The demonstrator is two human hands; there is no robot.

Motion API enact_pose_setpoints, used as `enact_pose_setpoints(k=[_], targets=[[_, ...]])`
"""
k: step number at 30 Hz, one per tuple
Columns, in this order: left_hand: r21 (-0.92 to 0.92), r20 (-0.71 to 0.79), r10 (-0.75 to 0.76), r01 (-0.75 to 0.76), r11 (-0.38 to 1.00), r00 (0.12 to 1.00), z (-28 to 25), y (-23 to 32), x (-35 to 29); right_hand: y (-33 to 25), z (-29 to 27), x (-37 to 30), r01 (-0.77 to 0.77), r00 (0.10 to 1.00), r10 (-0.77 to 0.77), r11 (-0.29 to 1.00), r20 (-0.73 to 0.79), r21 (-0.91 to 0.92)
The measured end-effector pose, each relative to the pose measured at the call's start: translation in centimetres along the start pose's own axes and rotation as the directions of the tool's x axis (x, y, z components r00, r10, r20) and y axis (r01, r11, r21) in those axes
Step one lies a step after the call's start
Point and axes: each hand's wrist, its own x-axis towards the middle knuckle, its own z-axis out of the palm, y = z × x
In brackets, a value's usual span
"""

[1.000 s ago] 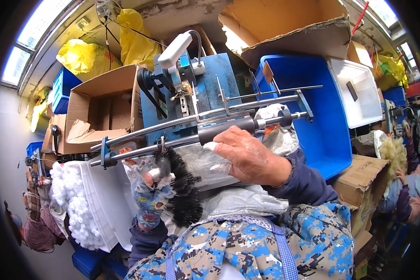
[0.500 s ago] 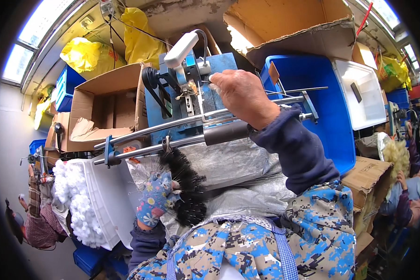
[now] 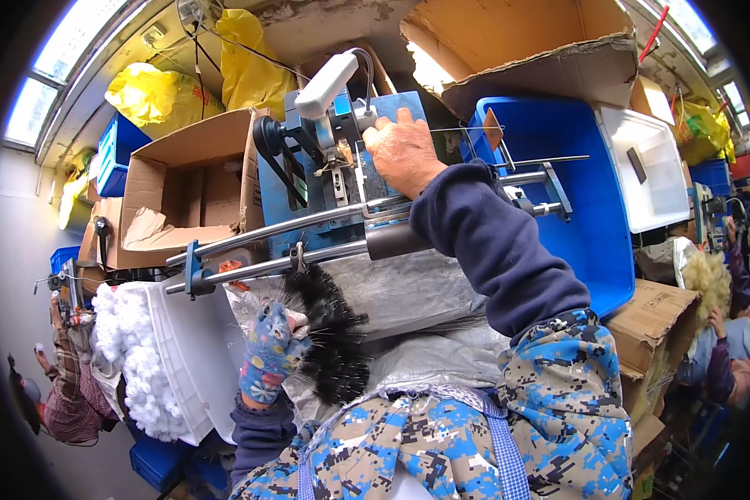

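Note:
My right hand (image 3: 402, 155), bare, is closed over the right side of a blue bench machine (image 3: 382, 190), near its motor head. What its fingers grip is hidden beneath them. A thin wire (image 3: 454, 128) runs rightward from beside that hand. My left hand (image 3: 268, 354), in a blue flowered glove with bare fingertips, is curled against a black bristle brush (image 3: 335, 367). The brush hangs curved below a small clamp (image 3: 297, 257) on the front steel rod (image 3: 332, 251). A dark sleeve (image 3: 392, 240) sits around that rod, below my right wrist.
A blue bin (image 3: 596, 242) stands right of the machine, and an open cardboard box (image 3: 154, 167) left of it. Fluffy white pieces (image 3: 137, 367) fill a white tub (image 3: 193, 367). Silver sheeting (image 3: 421, 354) covers the space before my lap. Other people work at both sides.
My right hand has moved left and slightly down, nearer the motor head, and its forearm has swung left. My left hand's fingers have curled tighter and shifted slightly left.

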Motion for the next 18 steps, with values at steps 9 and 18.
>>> enact_pose_setpoints(k=[9, 18], targets=[[0.024, -0.135, 0.054, -0.052, 0.998, 0.989, 1.3, -0.9, -0.8, 0.4, 0.5, -0.1, 0.066, 0.993, -0.062, 0.997, -0.102, 0.038], [-0.066, -0.086, 0.014, -0.020, 0.998, 0.996, 1.1, -0.4, -0.4, 0.8, 1.3, 0.4, 0.004, 0.999, 0.001, 0.993, -0.038, 0.119]])
